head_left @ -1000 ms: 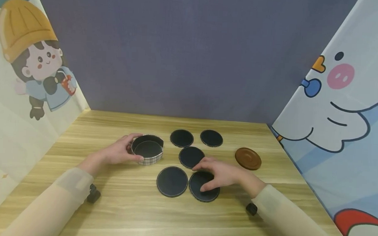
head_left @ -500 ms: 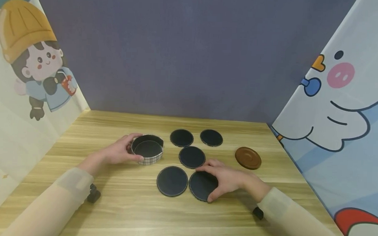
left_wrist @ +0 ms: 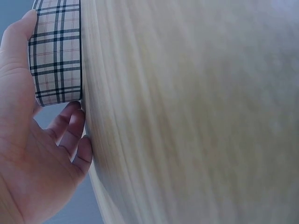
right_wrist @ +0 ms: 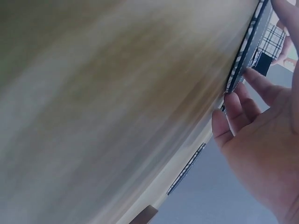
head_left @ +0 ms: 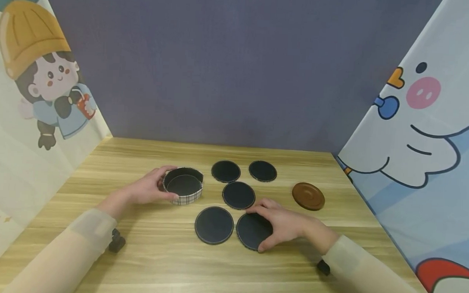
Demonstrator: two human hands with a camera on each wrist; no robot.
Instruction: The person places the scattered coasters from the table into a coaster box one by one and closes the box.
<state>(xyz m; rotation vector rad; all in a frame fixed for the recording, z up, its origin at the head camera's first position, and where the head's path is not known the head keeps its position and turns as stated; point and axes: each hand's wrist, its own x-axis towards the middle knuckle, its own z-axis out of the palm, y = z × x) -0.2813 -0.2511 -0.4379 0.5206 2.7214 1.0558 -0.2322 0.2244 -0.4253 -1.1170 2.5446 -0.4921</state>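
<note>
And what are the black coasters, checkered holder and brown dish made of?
Black coasters: probably matte leather or imitation; rims look stitched.
Checkered holder: maybe matte cloth outside; the plaid looks woven.
Brown dish: perhaps polished wood or plastic; its soft shine fits both.

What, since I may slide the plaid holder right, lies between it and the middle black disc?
Bare wooden tabletop: the head view shows nothing between the plaid holder and the middle black disc.

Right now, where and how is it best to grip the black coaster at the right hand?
Likely pinch the black coaster by its near and far edges, coming from the right: it's a thin disc, and another coaster sits close on its left.
</note>
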